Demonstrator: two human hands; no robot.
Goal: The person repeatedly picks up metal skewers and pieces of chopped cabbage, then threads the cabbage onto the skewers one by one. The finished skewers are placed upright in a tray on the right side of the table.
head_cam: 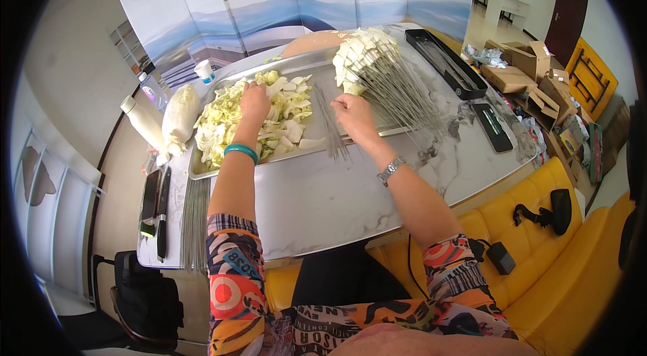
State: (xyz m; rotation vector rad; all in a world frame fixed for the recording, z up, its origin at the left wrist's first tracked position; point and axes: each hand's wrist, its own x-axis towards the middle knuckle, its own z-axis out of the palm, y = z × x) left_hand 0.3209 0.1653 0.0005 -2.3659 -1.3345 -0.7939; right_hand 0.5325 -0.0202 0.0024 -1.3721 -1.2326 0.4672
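Note:
My left hand [256, 102] reaches into a heap of torn napa cabbage pieces [222, 121], its fingertips down among the leaves. Whether it grips a piece is hidden. The heap fills the left of a shallow metal tray [275, 158]. My right hand [352, 112] hovers over the tray with its fingers bent together; what they may hold cannot be made out. Just left of it lies a loose bunch of thin bare skewers [331, 128], crossing the tray's near rim. Beyond it, many skewers threaded with cabbage [366, 55] are piled at the tray's right end, sticks towards me.
At left stand a whole napa cabbage [180, 116], a white bottle [141, 121] and a paper cup [204, 72]. A knife [162, 214] lies beside a bundle of skewers [193, 224]. On the right are a black skewer box [445, 63] and a phone [492, 127].

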